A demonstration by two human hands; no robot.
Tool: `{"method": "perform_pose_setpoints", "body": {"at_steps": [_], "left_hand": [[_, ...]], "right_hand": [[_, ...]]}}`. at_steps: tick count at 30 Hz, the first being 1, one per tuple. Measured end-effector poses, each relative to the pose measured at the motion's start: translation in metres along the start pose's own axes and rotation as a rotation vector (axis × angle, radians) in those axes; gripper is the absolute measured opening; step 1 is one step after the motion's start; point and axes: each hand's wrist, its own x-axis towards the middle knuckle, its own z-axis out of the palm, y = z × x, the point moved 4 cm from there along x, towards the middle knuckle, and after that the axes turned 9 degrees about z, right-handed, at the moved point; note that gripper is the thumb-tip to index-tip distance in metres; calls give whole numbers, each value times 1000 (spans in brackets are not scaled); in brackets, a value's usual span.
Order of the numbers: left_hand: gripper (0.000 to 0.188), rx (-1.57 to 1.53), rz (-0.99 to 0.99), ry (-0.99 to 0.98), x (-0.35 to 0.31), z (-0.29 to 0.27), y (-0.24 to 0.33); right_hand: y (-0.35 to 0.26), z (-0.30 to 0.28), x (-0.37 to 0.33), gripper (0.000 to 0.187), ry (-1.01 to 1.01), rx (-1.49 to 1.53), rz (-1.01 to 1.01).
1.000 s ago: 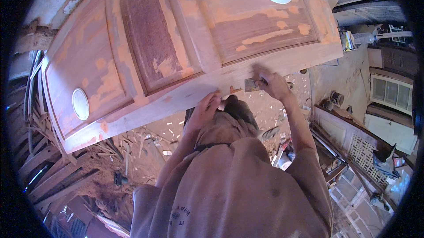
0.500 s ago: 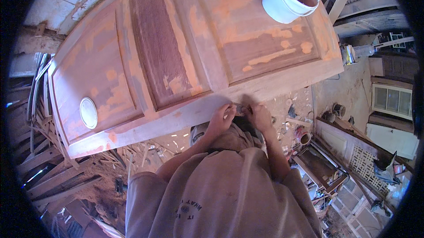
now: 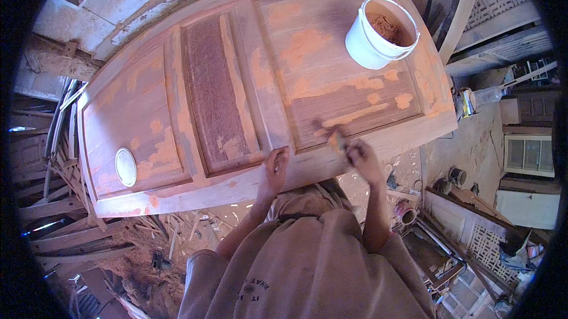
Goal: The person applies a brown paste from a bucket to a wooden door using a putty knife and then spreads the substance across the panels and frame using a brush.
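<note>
A large wooden panelled door (image 3: pixel 225 172) lies in front of me, patched with orange filler. My right hand (image 3: pixel 364 159) is closed on a small flat tool (image 3: pixel 336 140) with an orange-tinted face. It is motion-blurred and held over the door's near edge, so its exact kind cannot be made out. At the near rail, left of the other hand, my left hand (image 3: pixel 275 170) has its fingers curled, and I cannot see what they hold, if anything. A white bucket (image 3: pixel 368 44) of orange-brown filler (image 3: pixel 387 28) stands on the far right panel.
A round white lid (image 3: pixel 125 167) rests on the door's left panel. Scrap timber (image 3: pixel 59 233) is piled at the left. A paint-stained pot (image 3: pixel 405 212) and wooden frames (image 3: pixel 435 248) crowd the floor at right. Pale debris dots the ground beneath me.
My hands were together near my waist by the door's edge. Now they are apart, the right one raised forward with the flat tool. The view has shifted, so the whole bucket shows.
</note>
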Motion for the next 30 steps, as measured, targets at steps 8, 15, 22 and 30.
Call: {"method": "perform_pose_setpoints", "body": {"at_steps": [8, 15, 22, 30], "left_hand": [[30, 20, 81, 193, -1, 13, -8], [27, 8, 24, 259, -3, 36, -23], [29, 73, 47, 287, 20, 22, -16], [29, 249, 5, 105, 80, 23, 7]], "right_hand": [[-188, -117, 75, 17, 367, -268, -202], [-232, -144, 126, 42, 783, -1027, -374], [-223, -136, 111, 64, 718, -1060, -241], [-184, -99, 95, 70, 533, -650, -317]]}}
